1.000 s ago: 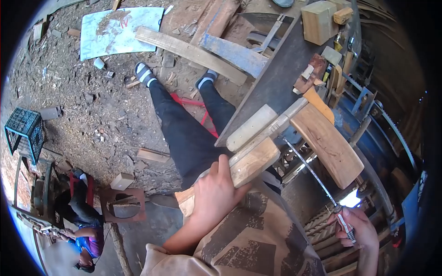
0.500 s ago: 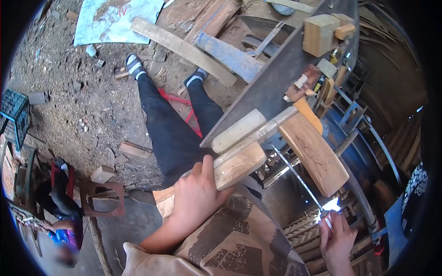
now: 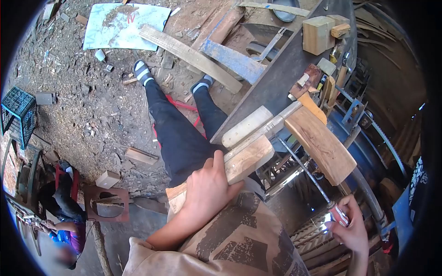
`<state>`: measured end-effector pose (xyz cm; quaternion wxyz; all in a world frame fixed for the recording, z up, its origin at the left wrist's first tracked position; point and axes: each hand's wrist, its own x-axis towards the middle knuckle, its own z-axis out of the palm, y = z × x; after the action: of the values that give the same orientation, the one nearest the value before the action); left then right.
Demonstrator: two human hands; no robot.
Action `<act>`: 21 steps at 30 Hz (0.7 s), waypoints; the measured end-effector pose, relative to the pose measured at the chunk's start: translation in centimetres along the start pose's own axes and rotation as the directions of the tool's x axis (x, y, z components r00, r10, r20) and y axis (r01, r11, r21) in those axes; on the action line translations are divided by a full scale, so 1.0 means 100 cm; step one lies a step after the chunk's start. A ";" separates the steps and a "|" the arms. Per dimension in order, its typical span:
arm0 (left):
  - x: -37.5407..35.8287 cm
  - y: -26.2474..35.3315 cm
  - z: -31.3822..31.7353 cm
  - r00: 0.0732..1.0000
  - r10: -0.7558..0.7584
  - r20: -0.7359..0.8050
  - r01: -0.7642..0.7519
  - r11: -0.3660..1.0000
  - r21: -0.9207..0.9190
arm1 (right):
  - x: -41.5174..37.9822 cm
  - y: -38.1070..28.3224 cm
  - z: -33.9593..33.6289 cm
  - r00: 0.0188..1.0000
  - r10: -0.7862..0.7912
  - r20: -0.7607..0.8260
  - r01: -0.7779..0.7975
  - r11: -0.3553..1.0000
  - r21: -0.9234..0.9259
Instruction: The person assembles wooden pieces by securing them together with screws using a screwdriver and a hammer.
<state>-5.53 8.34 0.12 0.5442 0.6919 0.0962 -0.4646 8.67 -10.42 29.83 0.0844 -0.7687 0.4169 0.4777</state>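
Note:
My left hand [image 3: 207,186] is closed over a long light wooden piece [image 3: 251,158], which slants up to the right across my lap. My right hand [image 3: 352,225] grips the red handle of a long-shafted screwdriver [image 3: 306,170]. The shaft runs up and left, and its tip reaches the side of the wooden piece near its far end; exact contact is hard to see. Beyond that end lie a pale rounded block [image 3: 247,126] and a thick curved wooden block [image 3: 321,145]. An orange-yellow handle [image 3: 313,108] rests beside the curved block.
A dark bench surface [image 3: 281,76] carries a square wood block [image 3: 317,34] and assorted tools. To the right is a saw blade [image 3: 386,142]. Planks [image 3: 191,57] and chips cover the ground by my feet. A crate [image 3: 18,112] stands left; another person [image 3: 69,230] sits below it.
My right hand has shifted slightly right and its grip on the screwdriver handle has turned, with the fingers repositioned. My left hand keeps hold of the wooden piece. The whole view has shifted a little.

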 end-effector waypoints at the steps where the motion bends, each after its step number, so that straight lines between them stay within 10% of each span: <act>1: 0.000 0.000 0.001 1.000 0.006 -0.008 -0.006 1.000 -0.001 | -0.006 0.012 0.003 0.986 -0.129 -0.108 0.112 0.983 -0.147; 4: 0.000 0.000 0.002 1.000 0.011 -0.023 -0.011 1.000 -0.014 | -0.015 0.008 0.022 0.773 -0.628 -0.089 0.227 0.406 -0.885; 8: 0.000 -0.004 0.004 0.997 0.063 -0.047 -0.063 0.998 -0.005 | -0.013 0.009 0.026 0.683 -0.724 0.095 0.137 -0.001 -0.991; 13: 0.001 -0.003 -0.001 1.000 0.022 -0.016 -0.022 0.999 -0.024 | -0.001 -0.011 0.016 0.799 -0.601 0.005 0.154 0.196 -0.969; 17: 0.002 -0.002 -0.007 1.000 0.017 0.019 -0.016 0.999 -0.027 | 0.005 -0.033 0.004 0.950 -0.306 -0.057 0.161 0.640 -0.751; 19: 0.002 -0.004 -0.005 0.997 0.073 -0.018 -0.072 0.997 0.003 | 0.010 -0.043 -0.008 0.979 0.203 -0.001 -0.193 0.927 -0.321; 21: 0.003 -0.005 -0.004 0.996 0.088 -0.032 -0.087 0.996 0.012 | 0.019 -0.046 -0.017 0.864 0.472 0.175 -0.475 0.880 -0.031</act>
<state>-5.51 8.77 -0.42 0.5587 0.7059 0.0722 -0.4295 13.45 -9.43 28.00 0.0065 -0.5968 0.5866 0.5474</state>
